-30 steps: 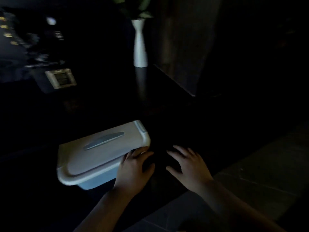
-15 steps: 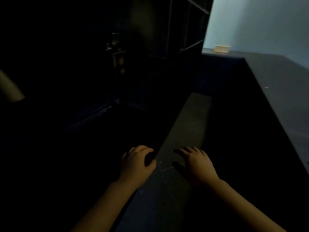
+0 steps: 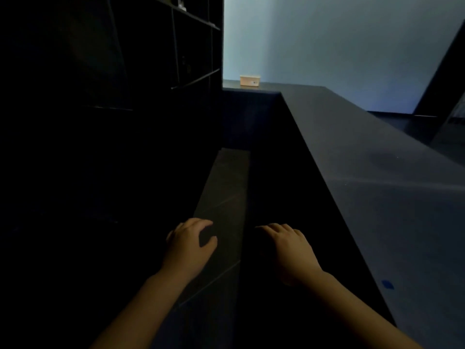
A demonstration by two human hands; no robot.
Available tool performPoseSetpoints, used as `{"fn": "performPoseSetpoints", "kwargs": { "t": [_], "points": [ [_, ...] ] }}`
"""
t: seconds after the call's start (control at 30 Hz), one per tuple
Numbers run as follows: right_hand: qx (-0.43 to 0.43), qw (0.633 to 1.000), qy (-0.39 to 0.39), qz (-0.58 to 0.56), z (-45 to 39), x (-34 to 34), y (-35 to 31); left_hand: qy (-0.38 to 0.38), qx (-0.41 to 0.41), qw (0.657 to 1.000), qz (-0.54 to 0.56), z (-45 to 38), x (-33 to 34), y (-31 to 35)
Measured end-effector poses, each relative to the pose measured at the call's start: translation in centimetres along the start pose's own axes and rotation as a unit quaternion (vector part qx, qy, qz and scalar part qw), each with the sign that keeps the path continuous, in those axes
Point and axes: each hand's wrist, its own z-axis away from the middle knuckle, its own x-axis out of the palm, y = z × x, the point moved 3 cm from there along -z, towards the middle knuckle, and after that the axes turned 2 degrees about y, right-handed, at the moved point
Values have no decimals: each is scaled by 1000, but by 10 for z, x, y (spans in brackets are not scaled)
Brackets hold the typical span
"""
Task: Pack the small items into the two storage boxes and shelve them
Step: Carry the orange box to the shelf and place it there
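Hands, left (image 3: 190,244) & right (image 3: 289,244), curl round sth too dark to ID, prob. a box w/ rigid plastic walls, so I'd grip its sides toward shelf (image 3: 193,79).

We've got a small beige box (image 3: 249,80), lid on, sitting upright at the far end of the dark counter (image 3: 377,172), just beside the shelf (image 3: 193,46). The shelf stands tall on our left, black, its open compartments too dark for us to read.
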Motion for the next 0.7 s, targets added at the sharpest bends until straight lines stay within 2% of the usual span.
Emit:
{"fn": "performPoseSetpoints", "kwargs": {
  "t": [0.23,0.5,0.7],
  "points": [
    [56,998,19,-17,-139,-5,28,-23,76,996,-33,-158,58,-21],
    [117,993,-10,-12,-278,-33,56,-39,96,994,-39,-331,103,-32],
    [119,992,-14,-22,-379,-42,100,-64,102,992,-28,-442,166,-31]
  ]
}}
